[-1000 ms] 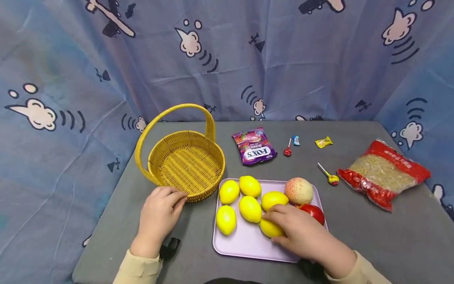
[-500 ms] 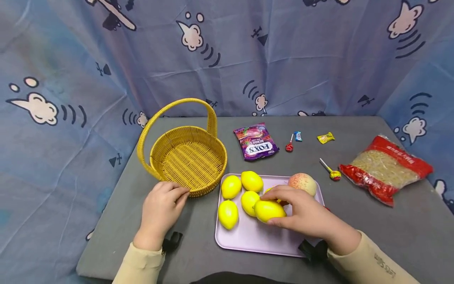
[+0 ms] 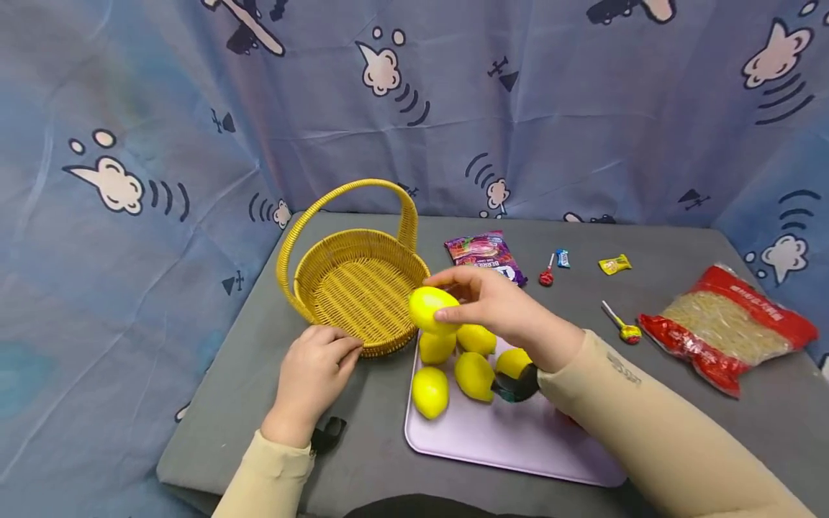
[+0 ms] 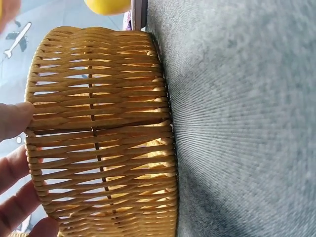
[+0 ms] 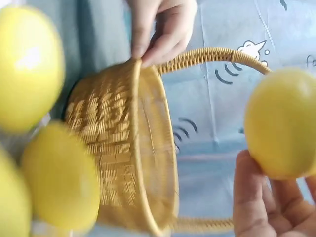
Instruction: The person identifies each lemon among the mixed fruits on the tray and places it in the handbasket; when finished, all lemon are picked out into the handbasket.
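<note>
1. The right hand (image 3: 494,301) grips a held lemon (image 3: 427,308), thumb on the near side, fingers on the far side; the gap between them is just as wide as the fruit.
2. The held lemon is up off the tray (image 3: 512,447), near the basket (image 3: 364,293) on its 3-to-4 o'clock side in the head view; the right wrist view shows the two apart.
3. The left hand (image 3: 319,368) pinches the basket's rim at 6 o'clock, a narrow grip: the left wrist view has the thumb outside the wall, fingers on the other side.
4. The basket stands upright on the table (image 3: 216,410), its handle arching from about 8 o'clock to 1 o'clock.
5. The tray lies at the basket's 4 o'clock. Five loose lemons (image 3: 430,393) show on it, between its 9 and 12 o'clock, some partly hidden by the right hand and wrist.
6. From the basket, the candy bag (image 3: 482,249) lies between 2 and 3 o'clock, partly behind the right hand; the red-and-clear bag (image 3: 722,320) is well apart, near 3 o'clock.
</note>
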Demonstrator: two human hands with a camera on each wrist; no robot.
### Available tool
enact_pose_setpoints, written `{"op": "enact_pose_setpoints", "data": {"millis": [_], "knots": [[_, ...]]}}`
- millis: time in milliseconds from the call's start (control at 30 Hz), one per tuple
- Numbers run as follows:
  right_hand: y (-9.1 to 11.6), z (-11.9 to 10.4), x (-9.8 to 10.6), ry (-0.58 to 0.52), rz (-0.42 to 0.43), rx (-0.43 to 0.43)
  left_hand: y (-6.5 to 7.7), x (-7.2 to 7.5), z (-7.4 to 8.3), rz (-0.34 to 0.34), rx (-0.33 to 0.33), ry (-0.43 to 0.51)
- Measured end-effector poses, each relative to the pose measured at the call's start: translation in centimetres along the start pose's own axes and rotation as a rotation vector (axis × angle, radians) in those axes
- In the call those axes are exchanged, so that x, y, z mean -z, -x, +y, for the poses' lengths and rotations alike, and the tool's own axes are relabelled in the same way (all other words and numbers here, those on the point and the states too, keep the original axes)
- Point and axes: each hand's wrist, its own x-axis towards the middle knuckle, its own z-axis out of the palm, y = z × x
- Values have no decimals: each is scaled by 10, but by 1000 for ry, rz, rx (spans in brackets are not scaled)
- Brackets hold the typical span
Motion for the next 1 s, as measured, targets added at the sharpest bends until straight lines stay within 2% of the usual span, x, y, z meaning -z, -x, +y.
{"op": "enact_pose_setpoints", "data": {"millis": [100, 167, 267, 333, 400, 633, 767, 900, 1000], "knots": [[-36, 1, -7, -211, -2, -97, -1, -1, 1, -4, -4, 2], [-59, 4, -15, -301, 14, -167, -1, -3, 2, -9, -3, 2], [-86, 10, -30, -349, 24, -226, 0, -5, 3, -22, -1, -1], [-100, 13, -42, -304, 9, -240, 1, -6, 3, -32, -2, -6], [-110, 17, -53, -215, -14, -246, 2, -6, 3, -35, -2, -8], [-130, 29, -84, 263, -87, -204, 5, -4, 3, -12, 1, -12], [-135, 33, -93, 463, -174, -192, 6, -4, 1, -11, 11, -9], [-137, 33, -93, 530, -227, -207, 6, -4, 0, 1, 9, -14], [-138, 29, -88, 484, -230, -213, 5, -3, -2, 3, 9, -25]]}}
